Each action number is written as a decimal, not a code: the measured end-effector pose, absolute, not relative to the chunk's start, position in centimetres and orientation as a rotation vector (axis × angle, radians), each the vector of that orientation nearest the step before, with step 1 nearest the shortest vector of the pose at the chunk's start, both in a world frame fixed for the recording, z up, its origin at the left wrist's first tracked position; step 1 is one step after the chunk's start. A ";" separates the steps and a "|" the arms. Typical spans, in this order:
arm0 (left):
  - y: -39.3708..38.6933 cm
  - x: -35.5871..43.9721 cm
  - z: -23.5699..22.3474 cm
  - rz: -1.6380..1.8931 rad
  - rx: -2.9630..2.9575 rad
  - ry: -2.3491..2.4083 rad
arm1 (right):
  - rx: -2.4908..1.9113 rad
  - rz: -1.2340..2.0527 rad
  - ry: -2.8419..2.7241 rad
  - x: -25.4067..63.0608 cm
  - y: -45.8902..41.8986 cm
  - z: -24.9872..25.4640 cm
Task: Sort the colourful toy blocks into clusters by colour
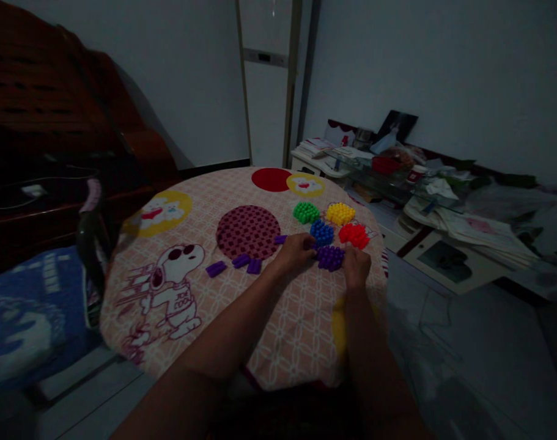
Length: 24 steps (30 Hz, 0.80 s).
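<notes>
On a round table covered with a pink cartoon cloth (177, 293), a purple studded block cluster (329, 256) sits between my two hands. My left hand (295, 250) has its fingers curled against the cluster's left side. My right hand (356, 266) grips its right side. Just beyond lie a blue cluster (321, 232), a red cluster (354, 235), a yellow cluster (340, 213) and a green cluster (306, 212). Loose purple blocks (235, 264) lie to the left of my left hand.
A dark wooden sofa (53, 122) stands at the left, with a blue cushion (25, 311) below it. A low cabinet (425, 201) piled with papers and clutter runs along the right wall. A white door (266, 79) is at the back.
</notes>
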State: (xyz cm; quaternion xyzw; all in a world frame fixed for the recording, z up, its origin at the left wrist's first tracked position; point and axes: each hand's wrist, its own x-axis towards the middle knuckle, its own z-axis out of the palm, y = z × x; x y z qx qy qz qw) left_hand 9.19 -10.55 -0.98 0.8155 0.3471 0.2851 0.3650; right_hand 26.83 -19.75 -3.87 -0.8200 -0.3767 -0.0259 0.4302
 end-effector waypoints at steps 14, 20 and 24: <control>-11.8 9.7 -1.1 0.721 2.073 0.889 | -2.036 -0.042 -0.907 26.5 -19.8 -3.5; -9.3 7.5 0.4 0.713 2.254 1.067 | -2.014 -0.014 -0.916 26.8 -19.9 -3.8; -8.1 5.0 1.2 0.614 2.381 1.391 | -2.020 -0.011 -0.918 26.8 -19.8 -3.8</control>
